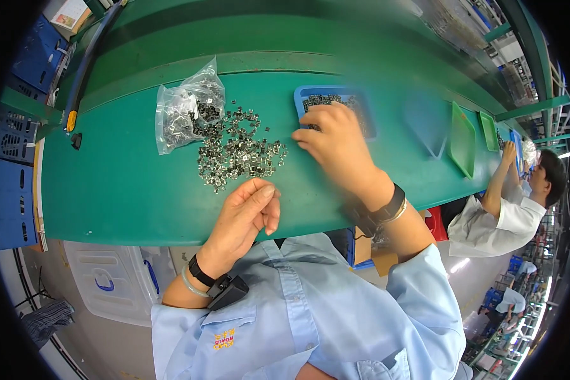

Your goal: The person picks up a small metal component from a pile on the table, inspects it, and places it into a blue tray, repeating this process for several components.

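Note:
A loose heap of small shiny metal parts with black portions (240,155) is spread on the green tabletop, beside an open clear plastic bag (174,117) holding more of them. My left hand (250,209) is at the near edge of the heap, thumb pressed to its curled fingers; whatever they may pinch is hidden. Over the near left side of a blue tray (297,95) is my right hand (339,145), fingers bent and the thumb tip apart from them. Nothing shows between those fingertips. Small parts lie inside the tray, partly covered by my hand.
Toward the right stand a blurred bluish tray (426,126), a green tray (462,139) and a smaller green tray (488,131). A co-worker (506,215) sits at the right, hands at the bench. A yellow-and-black tool (71,120) is at the left edge; a lidded clear box (111,282) stands below.

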{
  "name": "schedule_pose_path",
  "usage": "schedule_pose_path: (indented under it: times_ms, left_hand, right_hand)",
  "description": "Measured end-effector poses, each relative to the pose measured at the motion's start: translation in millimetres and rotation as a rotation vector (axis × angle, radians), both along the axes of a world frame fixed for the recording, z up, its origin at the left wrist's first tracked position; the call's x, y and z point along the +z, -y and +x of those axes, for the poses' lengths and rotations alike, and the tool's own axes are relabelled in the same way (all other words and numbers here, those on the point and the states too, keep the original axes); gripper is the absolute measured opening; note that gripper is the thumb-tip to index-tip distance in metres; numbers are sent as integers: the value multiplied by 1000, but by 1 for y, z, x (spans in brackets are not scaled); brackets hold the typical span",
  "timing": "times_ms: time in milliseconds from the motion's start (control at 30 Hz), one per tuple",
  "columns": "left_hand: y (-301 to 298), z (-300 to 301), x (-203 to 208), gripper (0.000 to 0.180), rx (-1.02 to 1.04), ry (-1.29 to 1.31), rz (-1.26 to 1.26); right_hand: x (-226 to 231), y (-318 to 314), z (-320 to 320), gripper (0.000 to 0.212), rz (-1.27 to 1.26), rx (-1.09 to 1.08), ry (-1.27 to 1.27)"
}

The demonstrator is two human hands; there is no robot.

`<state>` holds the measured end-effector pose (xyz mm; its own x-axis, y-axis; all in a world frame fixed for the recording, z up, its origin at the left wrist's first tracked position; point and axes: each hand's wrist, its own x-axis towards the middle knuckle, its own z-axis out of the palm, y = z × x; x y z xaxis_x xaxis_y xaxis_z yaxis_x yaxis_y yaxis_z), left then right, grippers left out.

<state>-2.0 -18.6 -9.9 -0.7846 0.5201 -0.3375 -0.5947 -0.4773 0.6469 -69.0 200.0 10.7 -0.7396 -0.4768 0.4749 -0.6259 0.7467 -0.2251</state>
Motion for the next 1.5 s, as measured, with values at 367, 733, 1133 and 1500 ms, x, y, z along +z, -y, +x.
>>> schedule_pose_path:
  times_ms: [367,733,1133,1500]
  left_hand:
    - [3,-2,-6,18,-36,-10,86]
    - [-31,0,18,25,19,-38,174]
    - [-37,5,15,22,-43,-98,73]
    - [-37,6,8,27,-85,-145,-27]
  right_hand:
    - [-3,18,-5,18,151,80,98]
    - [3,28,71,8,-975,31,573]
    - [2,16,86,12,-824,-30,469]
    - [0,4,82,18,-525,8,246]
